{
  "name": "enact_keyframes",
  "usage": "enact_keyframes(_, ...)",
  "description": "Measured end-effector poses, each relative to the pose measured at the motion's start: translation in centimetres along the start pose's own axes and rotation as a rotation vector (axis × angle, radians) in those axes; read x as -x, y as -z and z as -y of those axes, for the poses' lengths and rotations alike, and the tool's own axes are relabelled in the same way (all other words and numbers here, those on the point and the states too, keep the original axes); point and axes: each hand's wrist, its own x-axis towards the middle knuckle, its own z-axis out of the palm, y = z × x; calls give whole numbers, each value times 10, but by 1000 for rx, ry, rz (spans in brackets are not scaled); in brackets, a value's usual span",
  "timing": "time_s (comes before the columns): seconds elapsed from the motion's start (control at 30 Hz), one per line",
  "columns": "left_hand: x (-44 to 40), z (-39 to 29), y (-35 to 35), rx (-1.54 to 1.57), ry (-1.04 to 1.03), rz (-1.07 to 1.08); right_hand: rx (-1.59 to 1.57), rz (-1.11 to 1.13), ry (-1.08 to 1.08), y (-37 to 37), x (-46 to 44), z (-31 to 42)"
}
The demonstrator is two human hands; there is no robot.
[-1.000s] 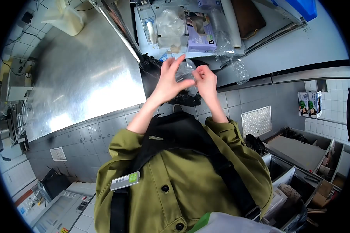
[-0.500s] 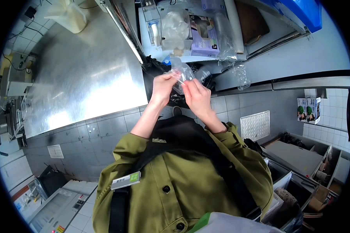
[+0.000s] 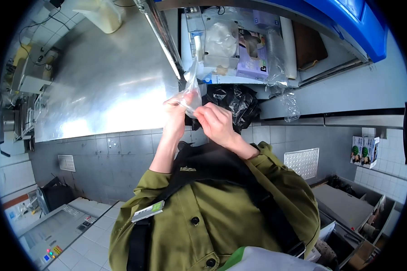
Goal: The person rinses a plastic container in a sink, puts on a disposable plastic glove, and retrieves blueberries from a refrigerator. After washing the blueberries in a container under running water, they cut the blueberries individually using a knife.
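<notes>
A thin clear plastic glove (image 3: 192, 88) stretches up from between my two hands. The fingers of my left hand (image 3: 175, 113) are bunched at its opening and partly show through the film; whether they are inside it or only behind it, I cannot make out. My right hand (image 3: 216, 123) is closed in a pinch on the glove's lower edge, close beside the left. Both hands are above the floor, between the steel table and a black bin bag (image 3: 237, 104).
A steel table (image 3: 99, 90) lies to the left, with a plastic jug (image 3: 101, 16) at its far end. Ahead, a shelf holds a purple glove box (image 3: 252, 56) and a clear container (image 3: 220, 39). A blue bin (image 3: 366, 27) is at upper right, open drawers (image 3: 348, 203) at lower right.
Both hands have moved left with the glove, towards the table's corner. The glove now points upward, and more of the black bag shows. The view has shifted slightly.
</notes>
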Motion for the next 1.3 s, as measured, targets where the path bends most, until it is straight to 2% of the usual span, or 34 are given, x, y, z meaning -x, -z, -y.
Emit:
enact_keyframes(0.07,-3,-2,11,36,-70,31,-55,52,21,-6,-3,4)
enact_keyframes(0.1,-5,-3,21,22,-31,96,-69,83,21,-8,-5,7)
enact_keyframes(0.2,-4,-1,41,44,-59,105,-149,121,136,-19,-13,13)
enact_keyframes(0.33,15,-13,65,18,-143,-203,-248,265,225,-39,-20,17)
enact_keyframes(0.37,21,-17,66,9,-204,-343,-285,302,251,-47,-25,21)
enact_keyframes(0.47,56,-41,91,-236,-149,-425,-420,366,338,-71,-32,41)
enact_keyframes(0.53,82,-43,125,-268,-108,-268,-502,393,416,-86,-31,57)
enact_keyframes(0.63,108,-43,146,146,-81,-172,-632,456,461,-109,-24,80)
enact_keyframes(0.73,108,-10,145,645,-233,-424,-730,499,515,-123,-19,106)
enact_keyframes(0.8,102,10,143,859,-336,-510,-763,501,582,-131,-13,121)
enact_keyframes(1.0,100,43,184,785,-350,-713,-699,625,675,-159,-2,137)
enact_keyframes(1.03,99,44,199,902,-382,-684,-685,648,685,-166,2,142)
enact_keyframes(1.17,122,15,220,968,-437,-418,-763,678,634,-186,11,177)
enact_keyframes(1.27,133,29,253,915,-229,-643,-746,710,647,-203,18,197)
enact_keyframes(1.3,134,35,262,844,-191,-822,-752,714,657,-209,23,204)
